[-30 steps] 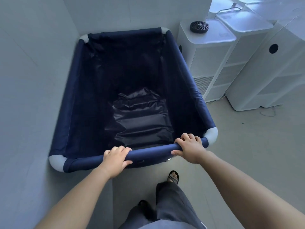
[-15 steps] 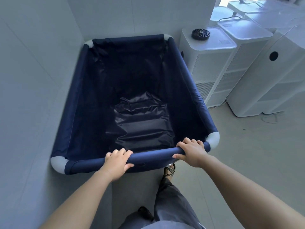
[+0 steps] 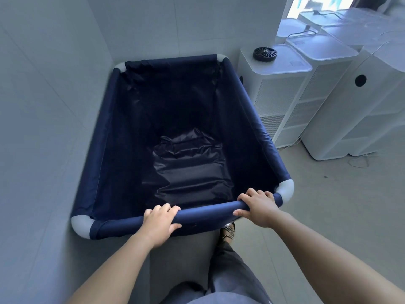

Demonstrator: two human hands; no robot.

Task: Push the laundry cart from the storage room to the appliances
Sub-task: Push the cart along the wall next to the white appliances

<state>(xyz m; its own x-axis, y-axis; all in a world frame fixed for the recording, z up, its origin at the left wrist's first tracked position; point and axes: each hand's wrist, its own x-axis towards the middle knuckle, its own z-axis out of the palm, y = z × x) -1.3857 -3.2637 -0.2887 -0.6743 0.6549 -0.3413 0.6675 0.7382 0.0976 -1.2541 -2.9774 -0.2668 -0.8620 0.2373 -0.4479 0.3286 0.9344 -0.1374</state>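
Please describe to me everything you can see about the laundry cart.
The laundry cart is a deep rectangular bin of dark navy fabric, slightly shiny and creased at the bottom, stretched over a tube frame with pale grey corner pieces. It stands upright and looks empty. Its left side runs close along the wall; white appliances stand by its far right corner. The left hand and right hand grip its near rail. Wheels are not visible.
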